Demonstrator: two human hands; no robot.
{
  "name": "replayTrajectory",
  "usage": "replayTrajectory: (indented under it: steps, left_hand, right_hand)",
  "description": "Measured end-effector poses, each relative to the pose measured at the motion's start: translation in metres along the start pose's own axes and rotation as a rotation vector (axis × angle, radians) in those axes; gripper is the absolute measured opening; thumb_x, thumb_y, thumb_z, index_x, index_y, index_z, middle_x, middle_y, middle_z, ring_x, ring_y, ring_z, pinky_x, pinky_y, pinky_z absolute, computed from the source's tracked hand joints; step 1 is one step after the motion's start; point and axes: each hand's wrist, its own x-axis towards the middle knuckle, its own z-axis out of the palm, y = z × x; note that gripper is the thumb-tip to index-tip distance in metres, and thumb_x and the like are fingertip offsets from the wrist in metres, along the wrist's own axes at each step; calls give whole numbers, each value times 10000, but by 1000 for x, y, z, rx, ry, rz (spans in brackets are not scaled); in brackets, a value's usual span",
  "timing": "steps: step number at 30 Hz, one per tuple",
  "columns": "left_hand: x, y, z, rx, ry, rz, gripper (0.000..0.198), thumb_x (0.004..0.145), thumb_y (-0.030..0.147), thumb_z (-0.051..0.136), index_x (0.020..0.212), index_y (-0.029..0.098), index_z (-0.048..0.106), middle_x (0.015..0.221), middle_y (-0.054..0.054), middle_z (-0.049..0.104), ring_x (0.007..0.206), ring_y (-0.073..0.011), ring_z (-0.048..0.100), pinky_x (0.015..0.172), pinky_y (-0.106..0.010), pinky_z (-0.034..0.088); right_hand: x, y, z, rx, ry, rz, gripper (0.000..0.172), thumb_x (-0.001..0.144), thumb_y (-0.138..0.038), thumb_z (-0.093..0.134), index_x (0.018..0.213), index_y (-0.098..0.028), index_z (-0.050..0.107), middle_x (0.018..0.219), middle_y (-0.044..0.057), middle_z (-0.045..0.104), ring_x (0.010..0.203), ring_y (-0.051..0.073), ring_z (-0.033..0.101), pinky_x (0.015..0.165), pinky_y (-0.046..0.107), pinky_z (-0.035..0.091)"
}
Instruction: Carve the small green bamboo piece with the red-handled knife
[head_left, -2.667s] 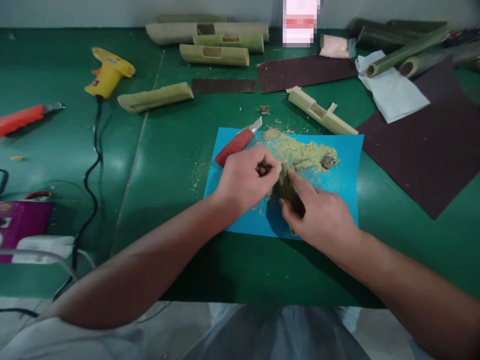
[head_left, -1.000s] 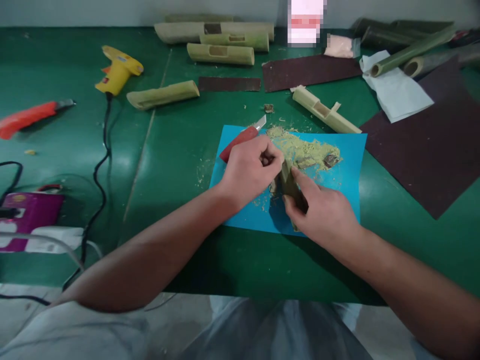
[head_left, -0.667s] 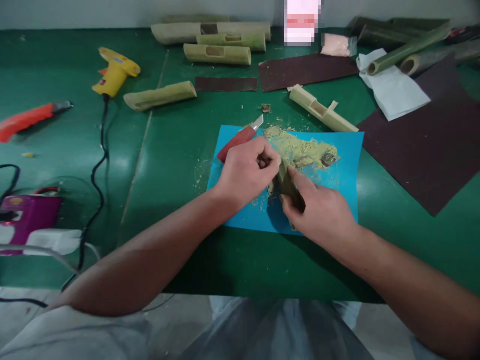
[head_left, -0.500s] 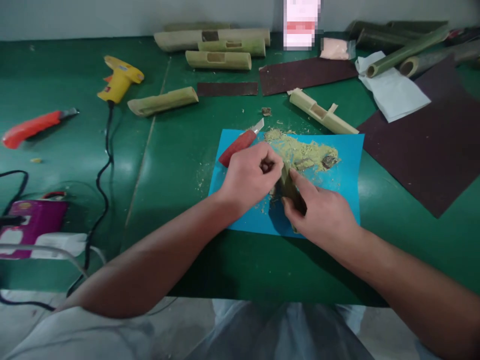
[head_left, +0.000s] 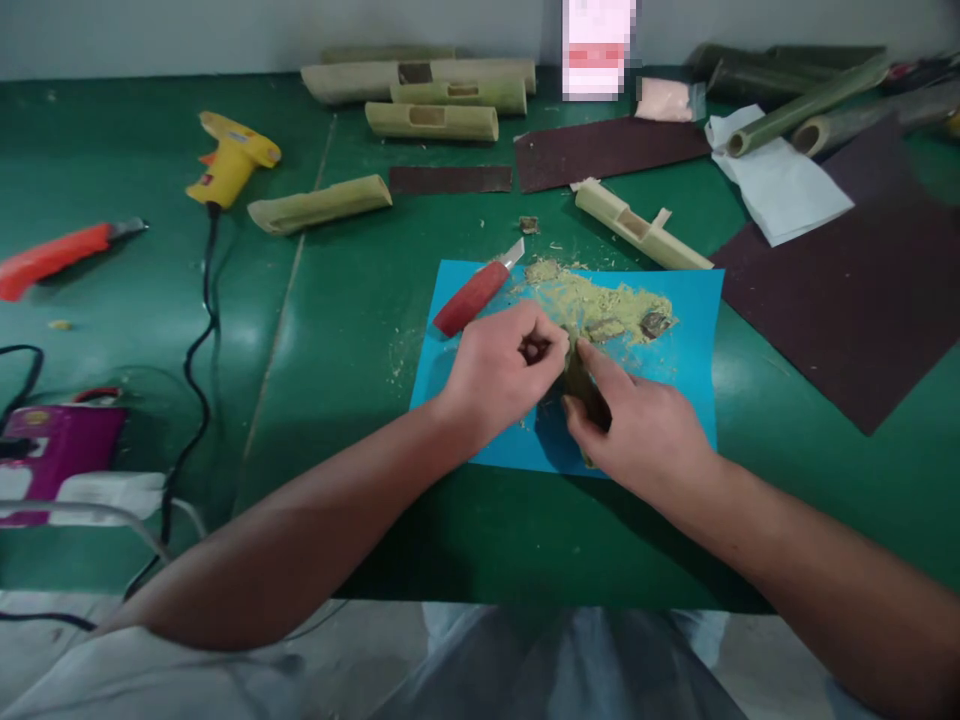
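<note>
Sliding the left hand (head_left: 499, 362), fingertips pressed together, contents impossible to tell, slightly lower mid-frame while pinching the bamboo (head_left: 578, 378) in the right hand (head_left: 646, 415), apparently mid-stroke.

Bamboo pc. (head_left: 580, 385), olive-grn., slim, held aslant in R fingers (head_left: 611, 374) over blue paper (head_left: 688, 400), partly hidden, far end twd. shavings (head_left: 600, 298).

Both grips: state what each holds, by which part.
Right grip: green bamboo piece, thumb at mid-length, index finger toward its far end. Left grip: pinched at that end; anything inside is hidden.
</note>
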Motion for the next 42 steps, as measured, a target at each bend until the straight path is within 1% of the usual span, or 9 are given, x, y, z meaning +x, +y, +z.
replayTrajectory:
  steps: [3, 8, 16, 20, 25, 29, 33, 37, 42]
  left_hand:
    - [2, -1, 1, -27, 48, -9, 133, 879, 197, 668, 749, 179, 642, 718, 11, 673, 624, -103, 602, 575, -229, 482]
    - [3, -1, 1, -43, -17, -23, 118, 878, 199, 682, 763, 181, 657, 713, 12, 678, 629, -109, 609, 586, -240, 486]
    - [4, 2, -1, -33, -42, -25, 123, 891, 213, 671, 772, 183, 663, 741, 0, 702, 648, -118, 620, 593, -248, 489]
    - [5, 2, -1, -32, 6, -25, 123, 894, 215, 664, 776, 180, 663, 746, -6, 706, 666, -124, 632, 606, -247, 502]
    - [6, 1, -1, -36, -42, -21, 114, 884, 192, 679, 771, 183, 670, 739, 4, 703, 649, -120, 625, 592, -251, 488]
    - [6, 0, -2, -43, -1, -33, 132, 893, 195, 672, 762, 178, 661, 736, 3, 699, 660, -121, 631, 600, -251, 497]
    - [2, 2, -3, -47, -77, -40, 127, 885, 206, 690, 762, 187, 664, 713, 11, 688, 636, -120, 622, 581, -254, 485]
    - [1, 2, -3, -76, -36, -40, 117, 901, 214, 677, 787, 188, 668, 763, -3, 713, 678, -133, 646, 613, -267, 508]
    - [2, 0, -4, -50, -103, -40, 123, 886, 216, 685, 767, 193, 669, 711, 9, 687, 640, -123, 620, 584, -258, 483]
  right_hand:
    - [0, 1, 0, 3, -1, 1, 615, 913, -338, 534, 1504, -167, 557, 814, 74, 779, 592, 204, 658, 517, 286, 416]
    - [0, 1, 1, 5, 15, -14, 607, 916, -346, 524, 1493, -161, 564, 815, 80, 780, 600, 207, 662, 509, 287, 400]
    - [0, 2, 3, 0, 35, -20, 609, 914, -334, 517, 1489, -141, 565, 792, 81, 774, 578, 207, 651, 496, 293, 394]
    - [0, 2, 4, 0, 48, -30, 604, 918, -344, 511, 1486, -147, 569, 807, 85, 775, 581, 204, 650, 497, 291, 407]
    - [0, 2, 4, 2, 30, -15, 617, 918, -337, 518, 1506, -153, 552, 809, 85, 779, 596, 217, 673, 507, 294, 425]
    - [1, 1, 2, -4, 6, -8, 625, 915, -330, 516, 1514, -154, 547, 825, 90, 786, 608, 229, 684, 509, 301, 432]
    - [0, 1, 2, 2, 5, -6, 633, 914, -331, 519, 1522, -158, 537, 833, 90, 787, 621, 229, 685, 520, 302, 443]
    - [0, 1, 2, 5, -3, 1, 630, 917, -338, 521, 1520, -157, 539, 838, 92, 785, 623, 229, 682, 518, 303, 444]
    - [1, 1, 1, 24, -6, -7, 632, 914, -338, 531, 1518, -153, 544, 843, 94, 787, 643, 232, 693, 536, 304, 462]
